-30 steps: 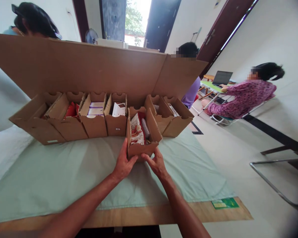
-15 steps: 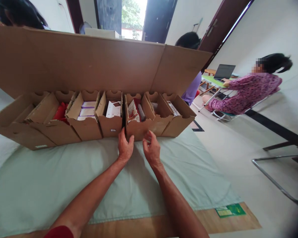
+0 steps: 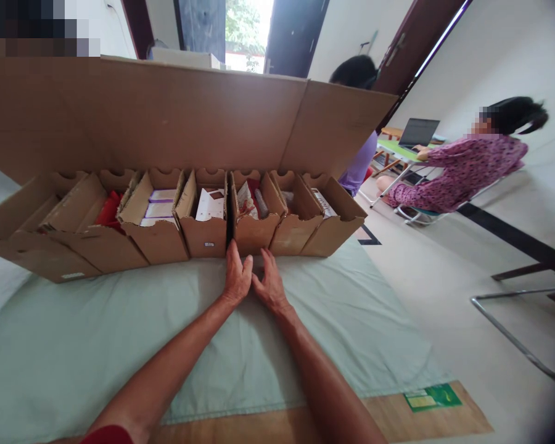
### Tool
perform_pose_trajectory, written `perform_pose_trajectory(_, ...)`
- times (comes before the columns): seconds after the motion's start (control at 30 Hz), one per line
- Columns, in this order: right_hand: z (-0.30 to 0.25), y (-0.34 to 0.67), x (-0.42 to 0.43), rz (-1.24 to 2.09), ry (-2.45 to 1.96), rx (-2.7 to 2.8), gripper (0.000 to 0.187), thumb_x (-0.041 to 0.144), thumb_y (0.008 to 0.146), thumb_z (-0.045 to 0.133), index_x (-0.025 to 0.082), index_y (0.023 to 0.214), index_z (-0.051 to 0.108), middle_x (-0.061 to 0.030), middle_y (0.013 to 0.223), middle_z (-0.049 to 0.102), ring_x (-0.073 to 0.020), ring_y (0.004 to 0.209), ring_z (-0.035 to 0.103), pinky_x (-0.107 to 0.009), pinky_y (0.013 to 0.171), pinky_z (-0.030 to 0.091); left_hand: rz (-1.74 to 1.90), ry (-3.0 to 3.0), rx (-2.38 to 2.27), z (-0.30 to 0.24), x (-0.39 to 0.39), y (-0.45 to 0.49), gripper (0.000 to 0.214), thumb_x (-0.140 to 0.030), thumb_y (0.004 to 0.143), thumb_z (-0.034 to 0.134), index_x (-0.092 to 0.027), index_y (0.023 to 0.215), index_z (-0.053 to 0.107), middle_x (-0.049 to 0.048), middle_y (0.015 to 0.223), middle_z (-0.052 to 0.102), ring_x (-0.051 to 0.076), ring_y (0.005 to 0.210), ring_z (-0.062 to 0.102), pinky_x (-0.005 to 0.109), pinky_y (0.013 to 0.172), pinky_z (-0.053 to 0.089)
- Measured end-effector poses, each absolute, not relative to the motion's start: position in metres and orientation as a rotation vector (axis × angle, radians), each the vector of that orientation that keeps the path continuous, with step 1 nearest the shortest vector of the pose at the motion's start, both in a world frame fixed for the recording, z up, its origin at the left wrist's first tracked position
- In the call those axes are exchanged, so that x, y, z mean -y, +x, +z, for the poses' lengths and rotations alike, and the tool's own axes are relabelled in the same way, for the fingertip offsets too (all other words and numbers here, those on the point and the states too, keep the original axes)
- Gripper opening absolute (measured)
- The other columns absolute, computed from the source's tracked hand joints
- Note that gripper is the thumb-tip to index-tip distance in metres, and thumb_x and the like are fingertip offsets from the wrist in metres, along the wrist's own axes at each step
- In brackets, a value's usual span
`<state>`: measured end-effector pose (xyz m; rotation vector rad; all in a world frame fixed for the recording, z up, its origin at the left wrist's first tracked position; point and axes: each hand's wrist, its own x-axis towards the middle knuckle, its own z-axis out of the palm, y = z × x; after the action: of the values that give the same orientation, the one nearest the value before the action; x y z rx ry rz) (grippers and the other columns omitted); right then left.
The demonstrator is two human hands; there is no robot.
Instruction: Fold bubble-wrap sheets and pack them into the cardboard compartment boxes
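A row of small open cardboard boxes [image 3: 157,237] stands on the pale green cloth [image 3: 120,345], in front of a tall cardboard sheet [image 3: 166,117]. One box [image 3: 254,231] holds a red and white packet and sits in line with the others. My left hand [image 3: 237,276] and my right hand [image 3: 271,285] lie side by side with fingers stretched out, their tips against the lower front of that box. Neither hand holds anything.
Other boxes hold white and purple cartons and red packets. A green card [image 3: 432,396] lies on the wooden table edge at the right. A seated person in a patterned top [image 3: 453,172] works at a laptop beyond; another person [image 3: 358,166] sits behind the cardboard. A metal chair frame [image 3: 513,336] stands at the right.
The box with the red and white packet was pushed away from me into the row. My hands let go of its sides and now rest flat at its front.
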<state>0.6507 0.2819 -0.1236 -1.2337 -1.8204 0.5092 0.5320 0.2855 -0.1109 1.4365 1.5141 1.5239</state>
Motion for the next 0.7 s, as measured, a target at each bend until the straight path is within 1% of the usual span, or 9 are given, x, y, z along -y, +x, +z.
perform_pose_trajectory(0.07, -0.13, 0.651, -0.281, 0.485, -1.26, 1.9, 0.075, 0.018, 0.077, 0.06, 0.012, 0.15, 0.045, -0.0219, 0.156, 0.046, -0.0338, 0.147, 0.042, -0.057, 0.12, 0.038, 1.465, 1.477, -1.544, -0.108, -0.29, 0.53, 0.073, -0.036, 0.094, 0.048, -0.005, 0.156, 0.027, 0.0249, 0.165, 0.03, 0.032, 0.155, 0.029, 0.049, 0.127, 0.024)
perform_pose_trajectory(0.13, -0.134, 0.652, -0.28, 0.459, -1.275, 1.938, 0.072, 0.015, 0.076, 0.058, 0.011, 0.147, 0.049, -0.0217, 0.154, 0.048, -0.0331, 0.145, 0.045, -0.056, 0.121, 0.036, 1.392, 1.526, -1.583, -0.104, -0.288, 0.525, 0.071, -0.038, 0.095, 0.046, -0.006, 0.156, 0.029, 0.0244, 0.165, 0.032, 0.031, 0.155, 0.03, 0.049, 0.128, 0.023)
perform_pose_trajectory(0.23, -0.133, 0.655, -0.276, 0.428, -1.28, 1.924, 0.056, 0.017, 0.08, 0.056, 0.013, 0.136, 0.059, -0.0211, 0.147, 0.056, -0.0326, 0.138, 0.053, -0.055, 0.117, 0.041, 1.26, 1.694, -1.617, -0.103, -0.272, 0.508, 0.065, -0.041, 0.098, 0.043, -0.007, 0.153, 0.037, 0.0237, 0.161, 0.039, 0.032, 0.152, 0.035, 0.051, 0.127, 0.025)
perform_pose_trajectory(0.3, -0.128, 0.656, -0.273, 0.429, -1.278, 1.89, 0.043, 0.021, 0.084, 0.053, 0.014, 0.125, 0.066, -0.02, 0.135, 0.065, -0.0318, 0.127, 0.061, -0.053, 0.112, 0.047, 1.162, 1.862, -1.655, -0.107, -0.254, 0.49, 0.061, -0.042, 0.099, 0.043, -0.008, 0.15, 0.043, 0.0224, 0.158, 0.045, 0.032, 0.152, 0.036, 0.053, 0.126, 0.027)
perform_pose_trajectory(0.4, -0.108, 0.647, -0.264, 0.486, -1.252, 1.864, 0.033, 0.025, 0.09, 0.048, 0.018, 0.115, 0.068, -0.0147, 0.111, 0.074, -0.0265, 0.1, 0.071, -0.044, 0.091, 0.058, 0.981, 2.057, -1.757, -0.117, -0.225, 0.464, 0.057, -0.039, 0.099, 0.045, -0.007, 0.146, 0.049, 0.0228, 0.153, 0.051, 0.035, 0.15, 0.038, 0.056, 0.124, 0.028)
perform_pose_trajectory(0.47, -0.084, 0.634, -0.26, 0.575, -1.197, 1.897, 0.035, 0.026, 0.092, 0.048, 0.02, 0.121, 0.066, -0.01, 0.103, 0.076, -0.0209, 0.083, 0.072, -0.035, 0.078, 0.059, 0.862, 2.15, -1.774, -0.123, -0.211, 0.453, 0.055, -0.037, 0.099, 0.046, -0.007, 0.145, 0.05, 0.0224, 0.151, 0.054, 0.035, 0.147, 0.042, 0.057, 0.123, 0.029)
perform_pose_trajectory(0.5, -0.069, 0.625, -0.259, 0.617, -1.163, 1.929, 0.038, 0.026, 0.092, 0.048, 0.021, 0.127, 0.063, -0.008, 0.103, 0.076, -0.0186, 0.078, 0.071, -0.032, 0.075, 0.058, 0.818, 2.189, -1.772, -0.124, -0.206, 0.451, 0.054, -0.036, 0.099, 0.046, -0.008, 0.145, 0.051, 0.022, 0.15, 0.054, 0.035, 0.146, 0.044, 0.058, 0.123, 0.029)
perform_pose_trajectory(0.6, -0.019, 0.595, -0.267, 0.639, -1.134, 2.052, 0.058, 0.024, 0.091, 0.053, 0.023, 0.149, 0.047, -0.0038, 0.104, 0.077, -0.0174, 0.078, 0.071, -0.031, 0.08, 0.055, 0.749, 2.248, -1.789, -0.122, -0.201, 0.453, 0.052, -0.034, 0.097, 0.05, -0.01, 0.143, 0.052, 0.0211, 0.151, 0.054, 0.035, 0.145, 0.044, 0.059, 0.123, 0.028)
perform_pose_trajectory(0.7, 0.02, 0.568, -0.289, 0.555, -1.275, 2.139, 0.068, 0.024, 0.091, 0.054, 0.021, 0.157, 0.036, -0.003, 0.097, 0.078, -0.0212, 0.083, 0.072, -0.033, 0.084, 0.053, 0.721, 2.221, -1.809, -0.116, -0.202, 0.458, 0.052, -0.031, 0.094, 0.054, -0.011, 0.141, 0.054, 0.0206, 0.149, 0.055, 0.036, 0.144, 0.044, 0.058, 0.123, 0.027)
